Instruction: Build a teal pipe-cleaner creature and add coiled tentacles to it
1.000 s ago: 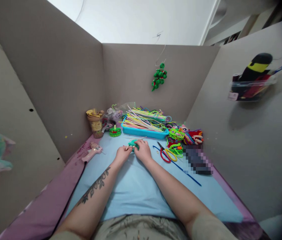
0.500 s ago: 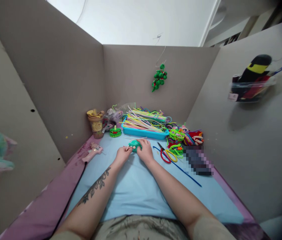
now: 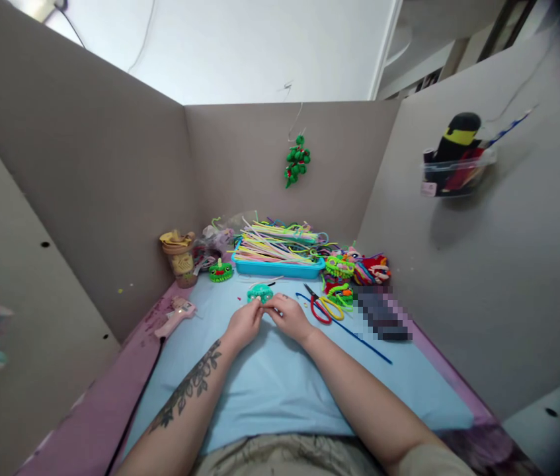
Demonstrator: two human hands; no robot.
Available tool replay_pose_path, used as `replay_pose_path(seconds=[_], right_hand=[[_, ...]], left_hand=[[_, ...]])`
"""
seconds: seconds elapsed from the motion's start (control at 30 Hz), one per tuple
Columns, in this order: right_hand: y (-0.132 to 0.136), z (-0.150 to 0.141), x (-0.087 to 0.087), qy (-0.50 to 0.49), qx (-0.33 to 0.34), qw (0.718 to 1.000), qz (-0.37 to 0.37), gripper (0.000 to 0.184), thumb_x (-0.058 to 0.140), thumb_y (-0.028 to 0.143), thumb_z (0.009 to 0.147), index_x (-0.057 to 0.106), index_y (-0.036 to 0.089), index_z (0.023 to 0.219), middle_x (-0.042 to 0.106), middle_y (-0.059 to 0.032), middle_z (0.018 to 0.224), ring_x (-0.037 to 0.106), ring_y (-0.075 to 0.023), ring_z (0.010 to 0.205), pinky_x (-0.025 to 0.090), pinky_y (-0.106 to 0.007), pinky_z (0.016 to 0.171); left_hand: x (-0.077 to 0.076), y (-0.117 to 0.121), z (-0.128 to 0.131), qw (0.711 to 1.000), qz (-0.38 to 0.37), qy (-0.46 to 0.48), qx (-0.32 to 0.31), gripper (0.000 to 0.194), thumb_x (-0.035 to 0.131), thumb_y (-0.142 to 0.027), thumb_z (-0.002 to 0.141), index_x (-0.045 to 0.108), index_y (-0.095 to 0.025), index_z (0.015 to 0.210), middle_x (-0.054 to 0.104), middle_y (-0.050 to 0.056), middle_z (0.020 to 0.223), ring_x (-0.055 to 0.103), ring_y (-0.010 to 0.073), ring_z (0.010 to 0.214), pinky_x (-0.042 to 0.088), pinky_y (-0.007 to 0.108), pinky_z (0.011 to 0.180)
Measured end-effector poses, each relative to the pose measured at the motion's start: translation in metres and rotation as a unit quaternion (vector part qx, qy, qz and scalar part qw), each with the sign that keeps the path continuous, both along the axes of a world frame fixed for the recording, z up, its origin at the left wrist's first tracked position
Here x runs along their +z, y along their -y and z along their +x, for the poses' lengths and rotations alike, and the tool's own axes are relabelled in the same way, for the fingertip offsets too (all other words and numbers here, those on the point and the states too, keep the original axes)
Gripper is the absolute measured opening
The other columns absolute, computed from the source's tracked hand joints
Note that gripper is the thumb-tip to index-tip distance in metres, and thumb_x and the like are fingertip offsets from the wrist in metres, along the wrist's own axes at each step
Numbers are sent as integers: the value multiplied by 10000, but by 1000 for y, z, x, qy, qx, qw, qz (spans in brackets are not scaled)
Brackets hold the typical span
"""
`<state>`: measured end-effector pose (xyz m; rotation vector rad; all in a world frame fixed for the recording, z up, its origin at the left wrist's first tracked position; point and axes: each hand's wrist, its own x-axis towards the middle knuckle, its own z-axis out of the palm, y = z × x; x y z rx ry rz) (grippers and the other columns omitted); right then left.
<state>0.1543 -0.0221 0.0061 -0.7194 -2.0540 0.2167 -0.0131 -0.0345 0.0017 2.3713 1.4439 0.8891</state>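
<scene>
"L hand & R hand, quick?"
"Both pinched closed, fingertips tog. Can't tell what's btwn, too small."
"Teal piece?"
"Just past the fingertips, over the blue cloth."
"Scissors?"
"R side, nr the blue rod. Blue tray w/ pipe cleaners is behind."

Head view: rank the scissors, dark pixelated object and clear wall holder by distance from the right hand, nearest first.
From the right hand:
1. Scissors: just to its right.
2. Dark pixelated object: farther right, beyond the scissors.
3. Clear wall holder: up on the right-hand panel.
</scene>
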Motion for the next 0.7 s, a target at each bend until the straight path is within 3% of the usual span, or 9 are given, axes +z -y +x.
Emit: replay_pose_path(seconds=[0.17, 0.37, 0.47, 0.57, 0.63, 0.7], right_hand=[[-3, 0, -1, 55, -59, 997, 11, 108, 532, 212, 859, 640, 213, 862, 626, -46, 859, 550, -179, 855, 439, -302, 782], [-1, -2, -3, 154, -140, 978, -9, 93, 583, 189, 809, 659, 225, 770, 618, -51, 841, 535, -198, 840, 434, -280, 678], [-3, -2, -2, 89, -136, 985, -49, 96, 612, 177, 780, 661, 222, 711, 617, -38, 806, 552, -189, 813, 436, -284, 687], [-5, -1, 1, -38, -97, 988, -113, 111, 632, 190, 753, 652, 203, 644, 602, -19, 714, 566, -166, 736, 440, -287, 696], [-6, -4, 1, -131, -72, 974, -167, 123, 652, 219, 720, 638, 188, 602, 590, -11, 660, 558, -153, 681, 439, -276, 659], [-7, -9, -2, -221, -40, 942, -251, 127, 674, 259, 680, 627, 175, 597, 588, -3, 627, 528, -133, 597, 419, -251, 571]], left_hand=[[3, -1, -2, 999, 29, -13, 27, 218, 335, -279, 913, 527, -198, 849, 622, 46, 809, 576, 179, 738, 392, 263, 647], [5, 3, -1, 998, 43, -42, 17, 217, 380, -256, 894, 573, -197, 816, 631, 49, 805, 569, 174, 752, 393, 263, 669], [6, 2, -2, 998, 52, -5, 18, 202, 424, -252, 875, 605, -195, 807, 640, 56, 813, 566, 183, 784, 404, 280, 710], [6, -1, -2, 997, 51, 50, 22, 180, 481, -264, 853, 637, -197, 792, 649, 55, 820, 562, 189, 815, 408, 307, 777], [4, -3, -1, 996, 41, 72, 16, 173, 512, -277, 842, 649, -197, 775, 654, 49, 810, 564, 187, 815, 404, 319, 808], [2, -4, 0, 995, 28, 91, 1, 172, 529, -279, 836, 656, -190, 763, 655, 43, 794, 567, 178, 805, 405, 310, 808]])
